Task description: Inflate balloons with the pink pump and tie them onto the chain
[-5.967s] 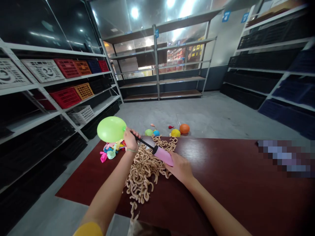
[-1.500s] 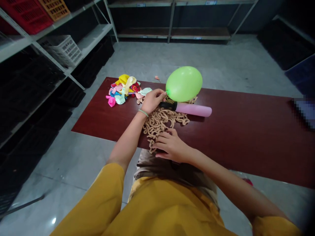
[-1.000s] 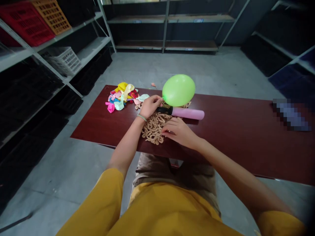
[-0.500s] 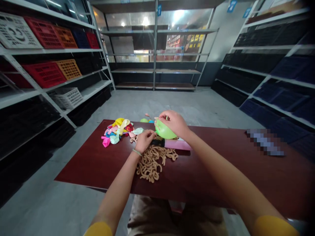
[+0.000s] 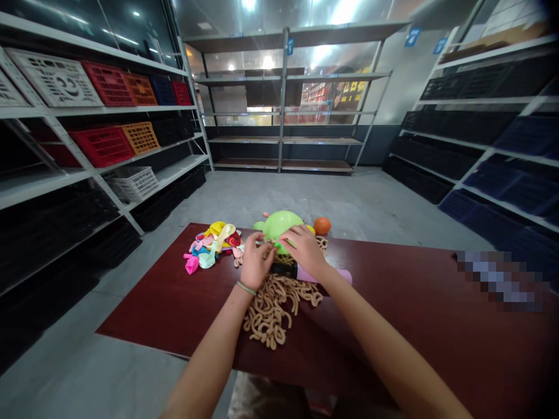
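Note:
An inflated green balloon (image 5: 283, 223) stands above the far edge of the table, its neck end toward me. My left hand (image 5: 257, 259) pinches at the neck with bent fingers. From the other side, my right hand (image 5: 305, 249) is closed on the green neck with its fingertips. Under my hands lies a pink tube with a black end (image 5: 283, 270), which looks like a balloon pump. Around and in front of it spreads a heap of tan, curled, rope-like pieces (image 5: 268, 317). The exact grip at the neck is partly hidden by my fingers.
A pile of limp coloured balloons (image 5: 207, 250) lies at the left on the dark red table (image 5: 161, 302). Beyond the far edge shows an orange balloon (image 5: 322, 226). A blurred-out object (image 5: 498, 279) rests at the right. Shelves with crates (image 5: 105, 145) line the sides.
The green balloon has turned, its round body now pointing away with the neck toward me. My right hand has come down beside my left. The view has tilted up slightly, and an orange balloon shows.

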Demonstrator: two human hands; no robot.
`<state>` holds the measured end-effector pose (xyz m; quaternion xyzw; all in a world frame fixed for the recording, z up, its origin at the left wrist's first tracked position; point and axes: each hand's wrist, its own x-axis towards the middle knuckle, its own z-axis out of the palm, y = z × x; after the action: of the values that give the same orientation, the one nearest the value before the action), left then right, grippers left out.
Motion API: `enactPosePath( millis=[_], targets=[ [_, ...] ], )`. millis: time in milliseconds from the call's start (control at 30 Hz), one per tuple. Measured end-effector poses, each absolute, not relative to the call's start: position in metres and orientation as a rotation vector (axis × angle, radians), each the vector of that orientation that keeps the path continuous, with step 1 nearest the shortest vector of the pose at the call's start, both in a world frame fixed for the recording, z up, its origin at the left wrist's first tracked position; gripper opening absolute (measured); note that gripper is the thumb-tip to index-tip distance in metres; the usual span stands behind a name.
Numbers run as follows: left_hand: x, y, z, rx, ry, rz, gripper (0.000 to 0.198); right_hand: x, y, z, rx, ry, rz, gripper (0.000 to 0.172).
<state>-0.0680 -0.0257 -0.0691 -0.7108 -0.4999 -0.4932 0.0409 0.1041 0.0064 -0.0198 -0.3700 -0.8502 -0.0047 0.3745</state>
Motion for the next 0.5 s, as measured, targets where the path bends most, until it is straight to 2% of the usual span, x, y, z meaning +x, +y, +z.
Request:
enactPosePath(
  millis=[300, 500],
  targets=[
    [-0.067, -0.026, -0.068, -2.256, -1.504, -1.640, 0.013, 0.102, 0.012, -0.042, -0.927, -2.034, 0.112, 0.009],
    [-0.069, -0.025, -0.068, -2.175, -1.795, -1.802, 0.020, 0.105, 0.012, -0.042, -0.976, -1.946, 0.348, 0.009]
  ],
)
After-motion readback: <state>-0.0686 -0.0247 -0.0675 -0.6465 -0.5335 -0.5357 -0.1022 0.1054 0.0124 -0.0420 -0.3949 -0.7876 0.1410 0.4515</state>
